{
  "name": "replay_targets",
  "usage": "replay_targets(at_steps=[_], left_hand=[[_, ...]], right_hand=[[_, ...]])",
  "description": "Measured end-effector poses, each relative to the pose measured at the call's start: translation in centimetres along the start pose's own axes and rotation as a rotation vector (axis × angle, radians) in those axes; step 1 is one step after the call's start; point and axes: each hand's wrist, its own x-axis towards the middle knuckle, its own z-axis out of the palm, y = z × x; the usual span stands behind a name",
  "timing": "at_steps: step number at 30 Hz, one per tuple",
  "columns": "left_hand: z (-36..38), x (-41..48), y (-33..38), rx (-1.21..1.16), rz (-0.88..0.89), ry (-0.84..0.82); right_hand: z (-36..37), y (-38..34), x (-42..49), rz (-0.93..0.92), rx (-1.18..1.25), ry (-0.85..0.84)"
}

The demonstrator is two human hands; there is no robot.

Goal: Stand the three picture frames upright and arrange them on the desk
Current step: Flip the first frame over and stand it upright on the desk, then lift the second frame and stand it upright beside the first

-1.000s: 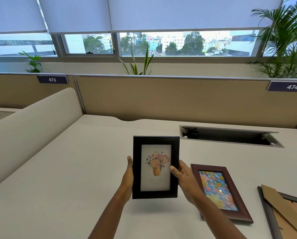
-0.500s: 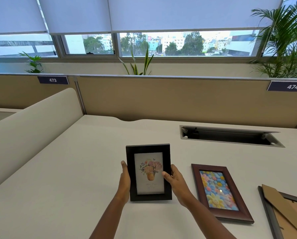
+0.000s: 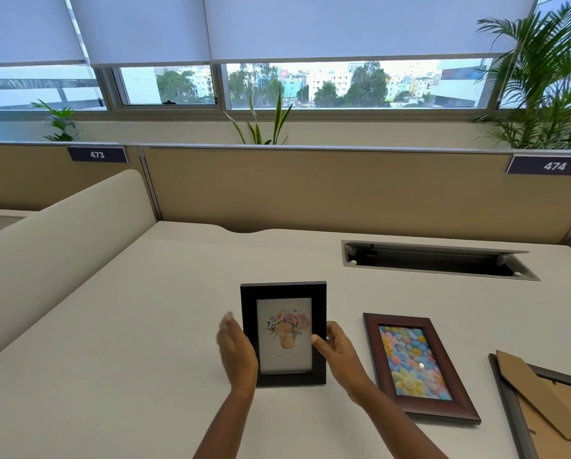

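Nearby, brown frame (image 3: 418,366) lying flat.

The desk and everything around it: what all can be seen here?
black frame: 1, flower-pot print, upright on the desk, centre front
brown frame: 1, reddish wood, colourful flower picture, lying face up to its right
grey frame: 1, face down at the right edge, cardboard stand showing
desk: 1, off-white
cable hatch: 1, grey, open, back right of the desk
partition: tan, behind the desk; number tags 473 and 474
plants: 3, green, along the window
blinds: white, half lowered
left hand: open, blurred, beside the black frame's left edge
right hand: thumb on the black frame's right edge
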Motion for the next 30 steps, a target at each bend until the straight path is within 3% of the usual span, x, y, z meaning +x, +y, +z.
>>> replay_targets(at_steps=[2, 5, 9, 12, 14, 16, 19, 22, 25, 27, 30], left_hand=[[-0.1, -1.2, 1.0, 0.061, 0.290, 0.236], [0.4, -3.5, 1.4, 0.128, 0.698, 0.228], [2.3, -7.1, 0.3, 0.269, 1.120, -0.070], [4.6, -9.5, -1.2, 0.473, 1.216, -0.444], [6.3, -10.8, -2.1, 0.602, 1.073, -0.658], [7.9, -11.6, -2.5, 0.727, 0.763, -0.809], [9.9, -12.1, -2.8, 0.767, 0.373, -0.869], [11.1, -12.3, -2.7, 0.630, 0.139, -0.854], [11.3, -11.5, -2.5, 0.453, -0.117, -0.771], [11.1, -11.1, -2.5, 0.319, -0.293, -0.757], [10.5, -11.1, -2.7, 0.204, -0.373, -0.742]], right_hand=[[-1.0, 0.1, -0.5, -0.067, -0.009, 0.090], [-3.5, 0.5, -1.3, -0.157, -0.062, 0.305], [-8.1, 1.7, -1.9, -0.085, -0.274, 0.622], [-11.3, 3.2, -2.0, 0.135, -0.474, 0.642], [-12.6, 3.8, -2.3, 0.310, -0.584, 0.623], [-13.2, 4.0, -2.8, 0.441, -0.671, 0.607], [-13.1, 4.2, -3.3, 0.539, -0.695, 0.563], [-13.2, 4.2, -3.1, 0.572, -0.642, 0.561], [-13.9, 4.3, -2.9, 0.631, -0.486, 0.546], [-14.4, 4.4, -2.9, 0.612, -0.259, 0.542], [-14.9, 3.4, -3.5, 0.554, 0.105, 0.454]])
